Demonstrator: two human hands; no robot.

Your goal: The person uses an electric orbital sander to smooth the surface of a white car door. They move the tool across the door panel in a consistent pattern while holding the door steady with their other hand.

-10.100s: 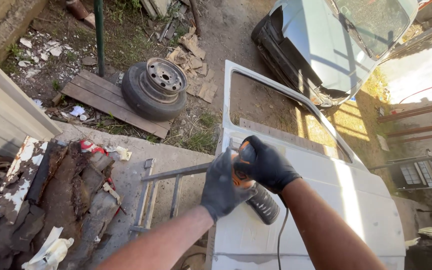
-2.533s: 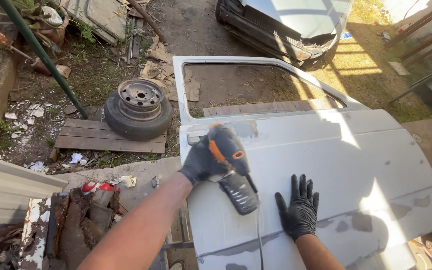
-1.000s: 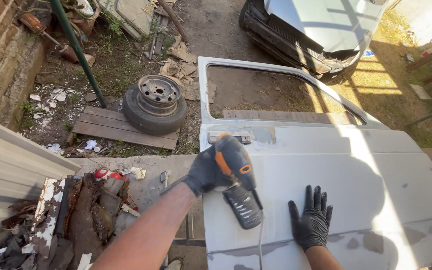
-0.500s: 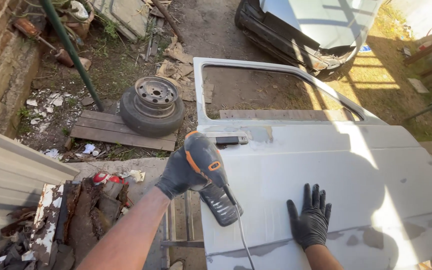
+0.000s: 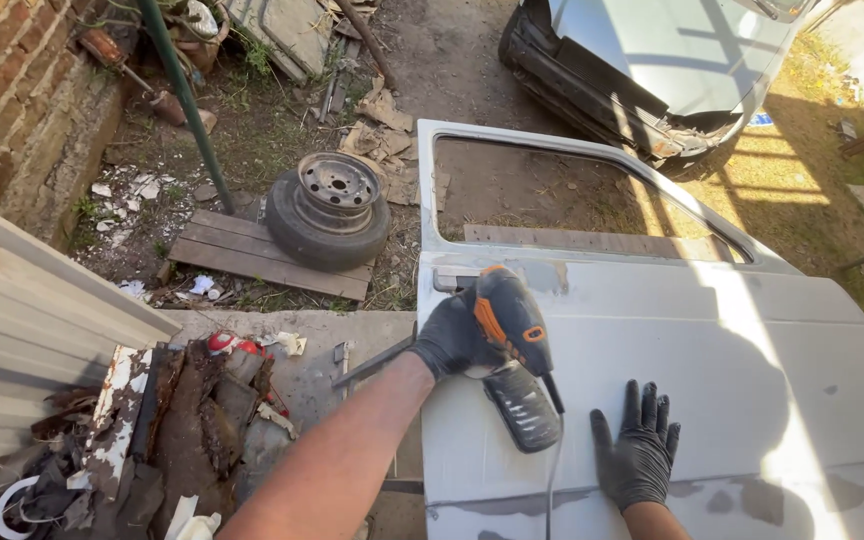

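A grey car door [image 5: 712,350] lies flat in front of me, its window frame pointing away. My left hand [image 5: 449,337], in a black glove, grips a black and orange power sander [image 5: 512,330] pressed on the door near its left edge, just below the window opening. The sander's dust box [image 5: 522,408] and cord [image 5: 552,470] trail toward me. My right hand [image 5: 636,457], also in a black glove, rests flat with fingers spread on the door panel, a little to the right of the sander.
A wheel with a tyre [image 5: 327,210] lies on wooden planks [image 5: 232,253] to the left. A car body [image 5: 652,70] stands beyond the door. Rusty scrap [image 5: 182,430] and corrugated sheet [image 5: 32,320] lie at lower left, beside a brick wall [image 5: 12,100] and green pole [image 5: 187,100].
The sander in my left hand has shifted slightly along the door's left part near the window edge. My right hand stays flat on the panel. The view has moved a little.
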